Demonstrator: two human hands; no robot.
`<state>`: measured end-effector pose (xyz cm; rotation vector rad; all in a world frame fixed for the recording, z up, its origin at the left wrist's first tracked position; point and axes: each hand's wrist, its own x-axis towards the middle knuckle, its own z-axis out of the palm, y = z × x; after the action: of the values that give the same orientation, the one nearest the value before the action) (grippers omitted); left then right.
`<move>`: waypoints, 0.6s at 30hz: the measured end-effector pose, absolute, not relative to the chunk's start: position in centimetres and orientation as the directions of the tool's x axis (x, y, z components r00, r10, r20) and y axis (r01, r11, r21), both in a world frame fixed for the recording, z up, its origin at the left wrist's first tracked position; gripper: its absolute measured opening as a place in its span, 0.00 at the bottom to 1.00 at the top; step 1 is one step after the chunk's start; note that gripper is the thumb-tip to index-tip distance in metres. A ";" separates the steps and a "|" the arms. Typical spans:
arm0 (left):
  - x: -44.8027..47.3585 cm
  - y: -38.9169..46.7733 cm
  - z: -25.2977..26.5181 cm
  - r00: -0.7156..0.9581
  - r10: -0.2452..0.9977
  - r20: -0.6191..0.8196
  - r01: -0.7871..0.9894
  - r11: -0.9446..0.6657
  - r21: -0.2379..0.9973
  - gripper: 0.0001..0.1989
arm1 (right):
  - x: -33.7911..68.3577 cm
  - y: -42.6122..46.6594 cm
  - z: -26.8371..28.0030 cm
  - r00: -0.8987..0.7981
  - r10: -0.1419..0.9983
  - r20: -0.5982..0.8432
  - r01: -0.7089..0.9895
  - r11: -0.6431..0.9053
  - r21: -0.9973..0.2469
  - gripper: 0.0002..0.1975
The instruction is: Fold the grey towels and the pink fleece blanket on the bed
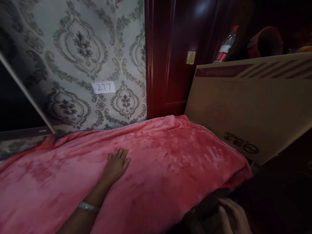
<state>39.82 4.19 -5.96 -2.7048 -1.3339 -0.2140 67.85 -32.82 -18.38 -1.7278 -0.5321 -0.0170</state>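
Observation:
A pink plush blanket (151,172) is spread over a broad surface, with smoothed patches and a few wrinkles. My left hand (118,164) lies flat on it near the middle, fingers stretched out, a bracelet (89,206) on the wrist. At the lower right, my right hand (234,216) is off the blanket, just past its front edge. Its fingers are slightly bent with the thumb apart, and I see nothing between them. The area beneath that edge is too dark to make out.
Behind the blanket stands a patterned wall with a paper label (103,87) reading 277. A dark red wooden panel (168,58) adjoins it. On the right leans a large cardboard box (248,104), with a red-capped bottle (224,47) behind. A dark screen-like panel (19,100) stands left.

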 end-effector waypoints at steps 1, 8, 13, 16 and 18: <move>39.8 4.1 -5.9 0.602 0.780 0.171 0.794 -0.607 -0.025 0.28 | 67.5 -30.7 -16.3 0.839 0.385 0.384 0.447 -0.089 -0.890 0.16; 39.3 3.8 -6.0 0.635 0.761 0.131 0.760 -0.646 0.070 0.30 | 64.5 -11.7 -7.2 0.089 0.897 0.433 0.867 0.143 -0.477 0.29; 39.1 4.0 -6.5 0.637 0.758 0.145 0.759 -0.649 0.056 0.31 | 64.1 -2.8 -5.1 -0.066 0.988 0.137 0.965 0.098 -0.245 0.31; 39.1 4.1 -6.6 0.637 0.760 0.127 0.761 -0.646 0.055 0.31 | 65.5 -0.7 -5.3 -0.024 0.998 0.055 0.976 0.035 -0.215 0.31; 39.1 4.1 -6.6 0.634 0.764 0.120 0.763 -0.643 0.062 0.30 | 66.5 -0.2 -6.1 -0.023 0.999 0.042 0.976 0.031 -0.216 0.31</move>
<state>39.11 4.09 -6.63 -2.8445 -1.3294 -0.2121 66.53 -0.22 -6.06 -2.0596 -2.1165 0.1879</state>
